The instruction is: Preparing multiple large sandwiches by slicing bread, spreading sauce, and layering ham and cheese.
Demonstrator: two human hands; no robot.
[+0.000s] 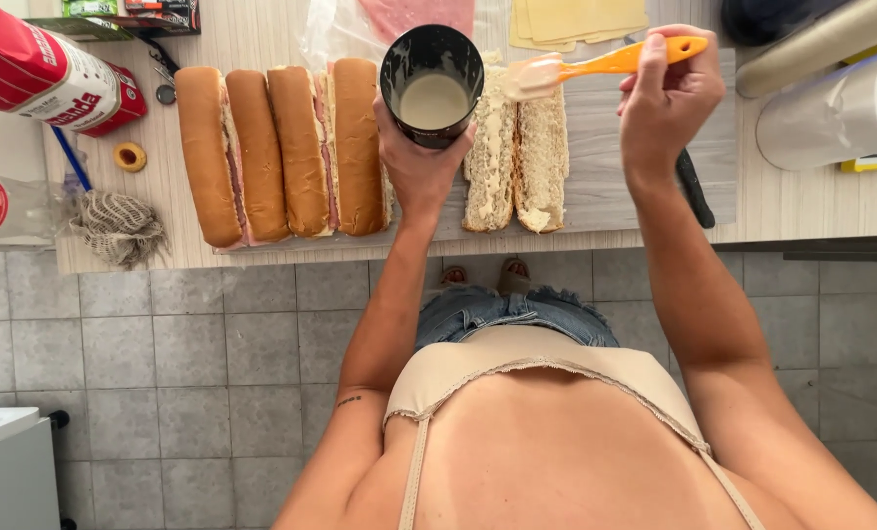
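My left hand grips a black cup with pale creamy spread inside, held above the counter. My right hand holds an orange-handled spatula whose pale blade, coated with spread, hovers just right of the cup's rim. Below the blade lies an opened bread roll, cut faces up and smeared with spread. To the left, two closed long rolls with pink filling lie side by side on the light wooden counter.
Sliced cheese and pink sliced meat in clear wrap lie at the back. A paper towel roll stands right, a black-handled knife beside my right wrist. A red-white package, tape roll and net bag sit left.
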